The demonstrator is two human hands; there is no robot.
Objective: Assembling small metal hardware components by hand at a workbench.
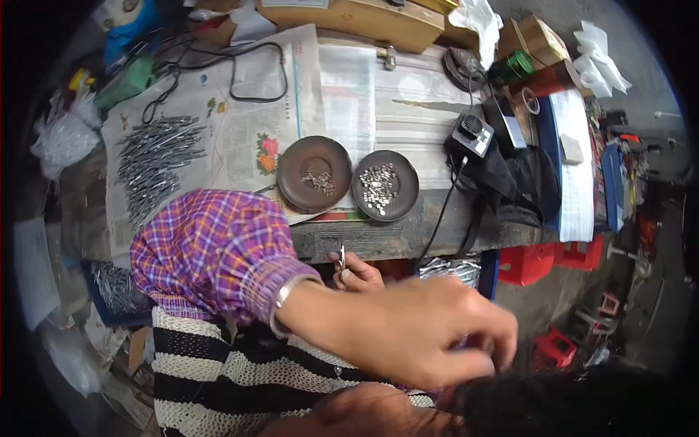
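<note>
Left hand (429, 331) nearest camera, blurred, fingers (491, 342) curled together at dark hair (553, 400); grip unclear. Right hand (357, 275) beyond, fingertips pinched on small metal piece (341, 257) below bench edge (378, 237). Two brown dishes (314, 173) on bench.

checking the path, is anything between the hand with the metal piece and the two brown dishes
nothing visible: the right hand holds the metal piece just below the table edge, with the dishes straight beyond it

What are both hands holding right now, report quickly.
Left hand: fingers curled, blurred; cannot tell if it holds anything.
Right hand: closed on a small metal piece.
</note>
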